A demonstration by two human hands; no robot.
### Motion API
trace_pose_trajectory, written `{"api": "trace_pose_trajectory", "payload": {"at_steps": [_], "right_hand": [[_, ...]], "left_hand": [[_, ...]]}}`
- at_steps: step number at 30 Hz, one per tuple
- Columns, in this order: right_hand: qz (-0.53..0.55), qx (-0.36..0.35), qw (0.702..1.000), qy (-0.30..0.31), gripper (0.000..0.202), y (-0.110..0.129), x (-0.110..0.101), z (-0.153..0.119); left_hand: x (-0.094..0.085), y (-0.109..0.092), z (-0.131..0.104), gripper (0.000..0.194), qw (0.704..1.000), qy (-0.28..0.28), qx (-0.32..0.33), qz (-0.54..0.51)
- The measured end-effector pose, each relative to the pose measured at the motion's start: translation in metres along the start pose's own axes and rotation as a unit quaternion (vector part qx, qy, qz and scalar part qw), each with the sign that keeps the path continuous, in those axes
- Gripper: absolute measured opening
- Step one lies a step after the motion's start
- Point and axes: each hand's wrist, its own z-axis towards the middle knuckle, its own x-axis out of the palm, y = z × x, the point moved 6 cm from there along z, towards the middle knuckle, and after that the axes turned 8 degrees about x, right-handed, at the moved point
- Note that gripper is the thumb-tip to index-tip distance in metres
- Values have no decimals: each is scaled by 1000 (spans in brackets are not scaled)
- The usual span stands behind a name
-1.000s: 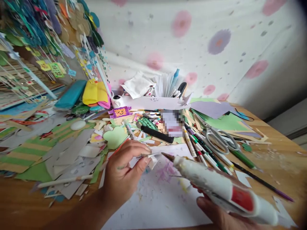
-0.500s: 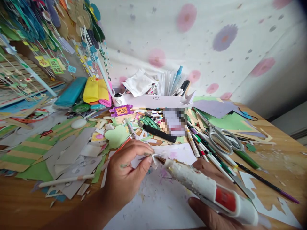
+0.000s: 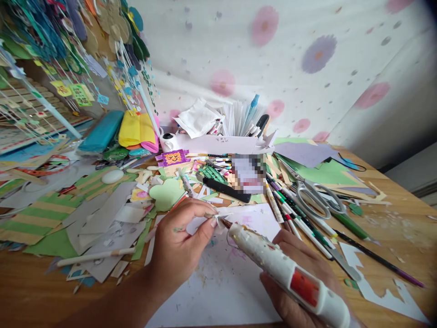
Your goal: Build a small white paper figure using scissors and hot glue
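Between thumb and fingers, my left hand pinches a small white piece of paper. My right hand is wrapped round a white hot glue gun with a red panel on its side. The gun's dark, stained nozzle points left and meets the paper piece at my left fingertips; whether glue is coming out I cannot tell. Under both hands lies a large white sheet with pink marks and specks on it.
Scissors and several markers lie to the right. A black-handled tool sits behind my hands. Green and white paper scraps cover the left. A white box of supplies stands at the back, beside yellow crepe paper.
The glue gun and my right hand have shifted slightly left and down, with the nozzle closer in at my left fingertips. My left hand keeps its pinch and has barely moved.
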Motion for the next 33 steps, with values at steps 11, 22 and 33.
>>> {"api": "trace_pose_trajectory", "payload": {"at_steps": [11, 22, 33], "right_hand": [[173, 151, 973, -32, 17, -45, -17, -15], [335, 178, 925, 4, 26, -15, 24, 43], [318, 194, 928, 23, 19, -20, 37, 40]], "left_hand": [[10, 23, -10, 7, 973, 8, -171, -152], [19, 23, -16, 7, 971, 61, -190, -133], [21, 12, -8, 7, 984, 88, -143, -51]]}}
